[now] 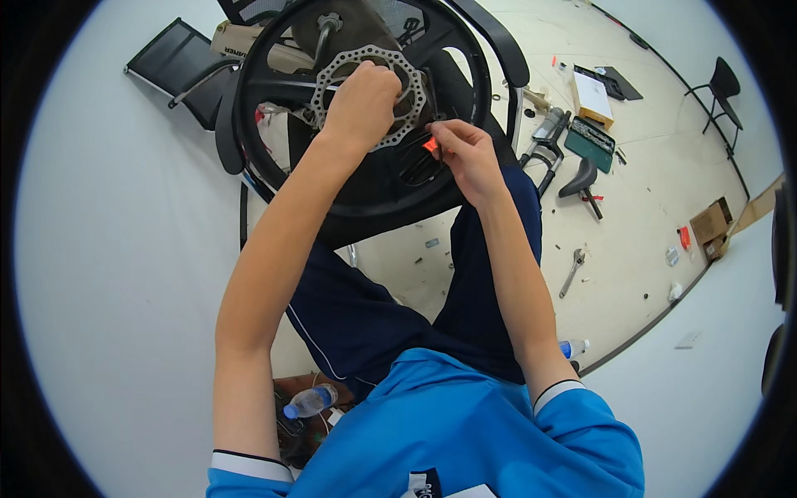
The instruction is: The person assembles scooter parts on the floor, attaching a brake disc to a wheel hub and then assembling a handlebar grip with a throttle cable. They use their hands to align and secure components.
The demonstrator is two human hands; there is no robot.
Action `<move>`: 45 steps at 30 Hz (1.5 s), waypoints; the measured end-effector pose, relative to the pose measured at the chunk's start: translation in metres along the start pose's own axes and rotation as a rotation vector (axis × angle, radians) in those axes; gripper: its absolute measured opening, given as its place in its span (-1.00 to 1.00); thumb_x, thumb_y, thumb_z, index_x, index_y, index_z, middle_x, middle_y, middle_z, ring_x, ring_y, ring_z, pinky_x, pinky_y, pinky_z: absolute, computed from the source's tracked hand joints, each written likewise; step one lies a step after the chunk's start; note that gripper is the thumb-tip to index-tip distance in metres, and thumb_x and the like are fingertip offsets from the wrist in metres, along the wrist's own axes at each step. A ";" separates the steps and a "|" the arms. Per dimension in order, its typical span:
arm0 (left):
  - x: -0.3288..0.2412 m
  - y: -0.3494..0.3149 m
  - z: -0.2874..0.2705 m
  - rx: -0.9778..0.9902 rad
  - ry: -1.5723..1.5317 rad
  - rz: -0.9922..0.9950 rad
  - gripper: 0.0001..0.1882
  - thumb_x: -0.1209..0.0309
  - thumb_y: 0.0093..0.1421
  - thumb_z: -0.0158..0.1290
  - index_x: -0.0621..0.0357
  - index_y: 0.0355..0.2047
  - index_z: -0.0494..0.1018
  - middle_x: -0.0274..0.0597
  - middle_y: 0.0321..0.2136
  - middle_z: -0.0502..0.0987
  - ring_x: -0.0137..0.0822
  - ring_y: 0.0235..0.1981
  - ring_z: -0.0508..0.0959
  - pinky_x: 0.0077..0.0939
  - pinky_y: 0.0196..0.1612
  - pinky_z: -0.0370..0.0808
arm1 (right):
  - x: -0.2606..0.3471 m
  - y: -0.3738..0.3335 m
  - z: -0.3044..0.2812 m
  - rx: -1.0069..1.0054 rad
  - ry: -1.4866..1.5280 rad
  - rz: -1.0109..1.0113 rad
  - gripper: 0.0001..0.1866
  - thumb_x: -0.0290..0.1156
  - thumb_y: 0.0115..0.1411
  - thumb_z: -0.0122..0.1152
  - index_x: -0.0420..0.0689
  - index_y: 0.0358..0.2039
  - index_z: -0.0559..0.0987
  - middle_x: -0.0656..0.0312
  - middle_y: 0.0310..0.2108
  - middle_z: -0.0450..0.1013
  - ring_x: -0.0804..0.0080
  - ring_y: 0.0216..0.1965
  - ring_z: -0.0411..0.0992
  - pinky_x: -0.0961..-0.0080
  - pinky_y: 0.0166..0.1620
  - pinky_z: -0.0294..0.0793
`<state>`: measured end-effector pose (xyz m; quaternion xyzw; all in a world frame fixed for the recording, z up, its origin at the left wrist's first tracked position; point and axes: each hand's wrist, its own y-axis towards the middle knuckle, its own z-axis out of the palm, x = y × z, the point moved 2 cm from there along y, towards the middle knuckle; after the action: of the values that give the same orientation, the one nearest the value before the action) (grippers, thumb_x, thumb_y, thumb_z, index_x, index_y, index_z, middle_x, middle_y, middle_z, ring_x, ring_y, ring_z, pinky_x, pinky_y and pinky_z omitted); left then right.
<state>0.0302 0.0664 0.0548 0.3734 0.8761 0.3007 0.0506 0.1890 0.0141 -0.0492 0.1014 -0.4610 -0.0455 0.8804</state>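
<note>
A black spoked wheel (363, 203) lies across a black chair in front of me, with a perforated silver brake disc (408, 83) at its middle. My left hand (363, 104) is closed in a fist over the disc's centre. Whatever its fingers grip is hidden beneath them. Right of the disc, above the wheel, my right hand (466, 153) pinches thumb and forefinger together on something too small to name. Just below those fingertips shows a small orange-red piece (430, 144); I cannot tell whether the hand touches it.
On the floor to the right lie a bicycle saddle (579, 178), an adjustable wrench (573, 272), a green tool case (589, 143) and a black folded frame (545, 148). A plastic bottle (312, 401) lies by my left side. Chair armrests (503, 41) flank the wheel.
</note>
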 end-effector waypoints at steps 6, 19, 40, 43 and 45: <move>0.008 -0.017 -0.002 -0.232 -0.200 -0.105 -0.89 0.48 -0.06 0.28 0.22 -0.47 0.65 -0.16 -0.43 0.59 -0.14 -0.26 0.51 -0.31 -0.15 0.47 | 0.007 0.008 0.001 -0.037 0.091 -0.056 -0.82 -0.39 0.23 0.32 -0.25 -0.24 0.66 0.36 -0.48 0.46 0.64 -0.46 0.36 0.67 -0.33 0.39; 0.007 -0.028 0.001 -0.348 -0.108 0.136 -0.89 0.58 -0.07 0.23 0.22 -0.47 0.56 -0.25 -0.42 0.56 -0.20 -0.27 0.52 -0.37 -0.14 0.47 | 0.013 0.017 0.008 -0.058 0.061 -0.094 -0.83 -0.43 0.22 0.32 -0.27 -0.26 0.65 0.30 -0.48 0.49 0.61 -0.47 0.42 0.67 -0.35 0.43; 0.009 -0.029 -0.001 -0.355 -0.357 -0.044 -0.70 0.57 -0.08 0.21 0.19 -0.26 0.57 -0.19 -0.47 0.61 -0.19 -0.28 0.54 -0.34 -0.14 0.52 | 0.038 0.027 0.033 -0.154 -0.426 -0.372 -0.85 -0.43 0.21 0.33 -0.28 -0.34 0.67 0.27 -0.49 0.59 0.66 -0.50 0.46 0.73 -0.41 0.42; 0.007 -0.029 -0.003 -0.336 -0.374 -0.075 -0.61 0.57 -0.07 0.20 0.15 -0.15 0.51 -0.18 -0.47 0.61 -0.18 -0.27 0.53 -0.34 -0.13 0.52 | 0.038 0.028 0.039 -0.141 -0.522 -0.410 -0.86 -0.44 0.20 0.33 -0.27 -0.34 0.68 0.28 -0.50 0.59 0.68 -0.51 0.46 0.73 -0.40 0.42; 0.008 -0.029 -0.004 -0.322 -0.374 -0.086 -0.57 0.57 -0.06 0.20 0.13 -0.11 0.48 -0.18 -0.46 0.61 -0.17 -0.27 0.53 -0.33 -0.13 0.52 | 0.039 0.029 0.044 -0.140 -0.588 -0.439 -0.86 -0.45 0.20 0.33 -0.27 -0.33 0.68 0.29 -0.51 0.59 0.69 -0.51 0.46 0.73 -0.40 0.43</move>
<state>0.0056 0.0539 0.0432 0.3721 0.8074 0.3597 0.2833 0.1746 0.0300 0.0128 0.1198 -0.6574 -0.2917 0.6844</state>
